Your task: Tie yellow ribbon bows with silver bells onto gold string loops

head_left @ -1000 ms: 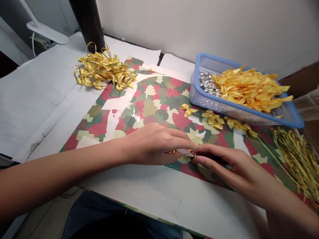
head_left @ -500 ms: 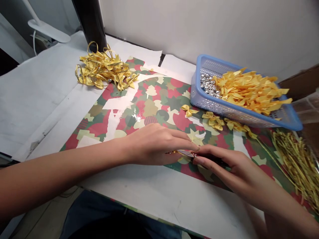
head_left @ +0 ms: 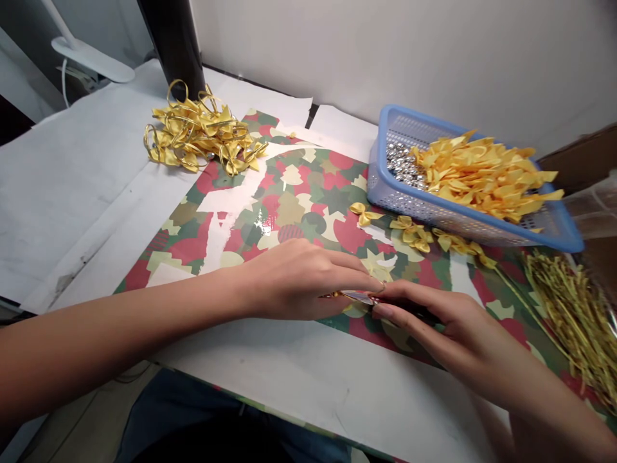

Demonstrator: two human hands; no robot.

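My left hand (head_left: 308,280) hovers palm down over the patterned sheet, fingers curled together near a bit of gold cord or ribbon; most of what it pinches is hidden behind the fingers. Right beside it, my right hand (head_left: 438,315) is closed with thumb and index finger on a slim tool with a shiny, blade-like metal part (head_left: 357,296). This part points left to the left hand's fingers. Something dark, perhaps its handle, shows under the right palm. The tool's exact kind is unclear. Past the hands lie several yellow ribbon bows (head_left: 413,233) in a row.
A blue plastic basket (head_left: 378,183) at the right holds yellow ribbon bows and silver bells. Gold cords (head_left: 573,315) lie in a bundle at the right edge. Finished-looking bows with gold loops (head_left: 202,132) are heaped by a black post (head_left: 176,48). A white lamp base (head_left: 94,59) stands back left.
Hardly anything differs: both hands stay together in the same pose, and the view has shifted very slightly.
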